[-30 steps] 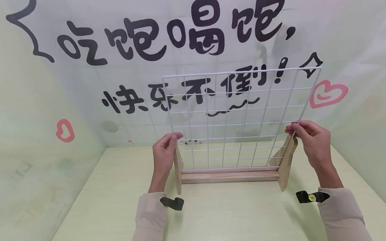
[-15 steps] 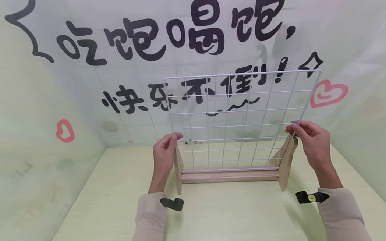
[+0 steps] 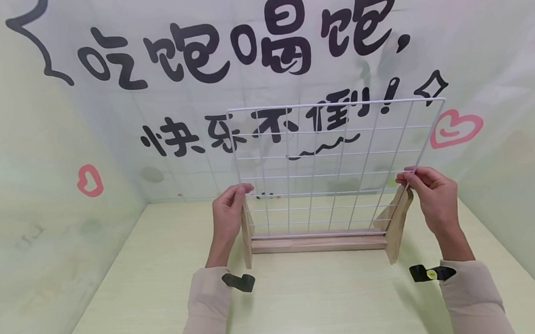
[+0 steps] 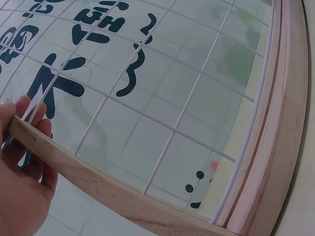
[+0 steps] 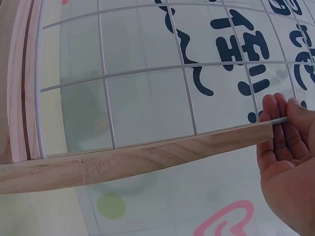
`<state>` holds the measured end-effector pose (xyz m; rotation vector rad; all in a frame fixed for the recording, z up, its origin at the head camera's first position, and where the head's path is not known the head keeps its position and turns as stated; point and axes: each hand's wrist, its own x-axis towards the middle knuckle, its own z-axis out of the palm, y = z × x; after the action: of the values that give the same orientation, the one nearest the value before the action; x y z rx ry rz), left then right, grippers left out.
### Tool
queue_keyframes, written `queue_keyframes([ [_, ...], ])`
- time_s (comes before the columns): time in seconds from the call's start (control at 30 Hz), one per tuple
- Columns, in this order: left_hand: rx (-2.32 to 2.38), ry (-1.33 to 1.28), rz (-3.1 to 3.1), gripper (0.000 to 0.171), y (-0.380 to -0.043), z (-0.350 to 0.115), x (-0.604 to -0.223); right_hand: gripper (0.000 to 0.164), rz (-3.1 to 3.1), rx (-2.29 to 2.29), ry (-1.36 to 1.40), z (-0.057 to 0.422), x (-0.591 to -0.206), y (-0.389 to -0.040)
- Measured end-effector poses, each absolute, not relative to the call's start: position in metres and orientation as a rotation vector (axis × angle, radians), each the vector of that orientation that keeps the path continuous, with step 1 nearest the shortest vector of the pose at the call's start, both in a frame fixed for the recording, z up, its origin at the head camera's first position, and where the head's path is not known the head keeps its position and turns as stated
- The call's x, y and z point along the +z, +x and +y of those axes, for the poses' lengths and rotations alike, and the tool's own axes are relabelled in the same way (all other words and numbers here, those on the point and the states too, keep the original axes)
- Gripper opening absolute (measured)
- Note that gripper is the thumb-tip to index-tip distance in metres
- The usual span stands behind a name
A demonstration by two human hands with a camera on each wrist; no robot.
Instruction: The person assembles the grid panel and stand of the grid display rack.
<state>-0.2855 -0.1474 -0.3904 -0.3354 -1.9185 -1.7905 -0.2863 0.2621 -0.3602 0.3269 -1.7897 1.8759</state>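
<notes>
A white wire grid panel (image 3: 337,104) stands upright, leaning slightly, in a wooden stand. The stand has a crossbar (image 3: 318,244), a left side piece (image 3: 246,245) and a right side piece (image 3: 396,230). With thumb and fingers, my left hand (image 3: 226,213) pinches the panel's left edge at the top of the left side piece. My right hand (image 3: 438,197) pinches the right edge wire just above the right side piece, as the right wrist view shows. The grid's lower edge sits along the wooden crossbar. Part of the left fingers lies behind the wood (image 4: 88,179) in the left wrist view.
The stand rests on a pale wood-grain table (image 3: 321,296). Behind it hangs a light sheet with black lettering (image 3: 287,35) and pink hearts (image 3: 455,128). Similar sheets enclose both sides. Each wrist wears a black strap, one on the left (image 3: 238,281).
The grid's top edge has dropped slightly in the head view, mostly in the earlier half second. Both hands keep their pinch in nearly the same places.
</notes>
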Motion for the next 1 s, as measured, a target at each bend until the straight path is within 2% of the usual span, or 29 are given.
queue_keyframes([
  [0.13, -1.790, -0.324, -1.919, 0.029, -0.2856, -0.1471, -0.3904, 0.011, -1.795, 1.875, 0.329, 0.2624, -0.3614, -0.2864],
  [1.0, -1.786, -0.316, -1.918, 0.029, -0.2874, -0.1463, -0.3928, 0.013, -1.806, 1.883, 0.363, 0.2640, -0.3629, -0.2856],
])
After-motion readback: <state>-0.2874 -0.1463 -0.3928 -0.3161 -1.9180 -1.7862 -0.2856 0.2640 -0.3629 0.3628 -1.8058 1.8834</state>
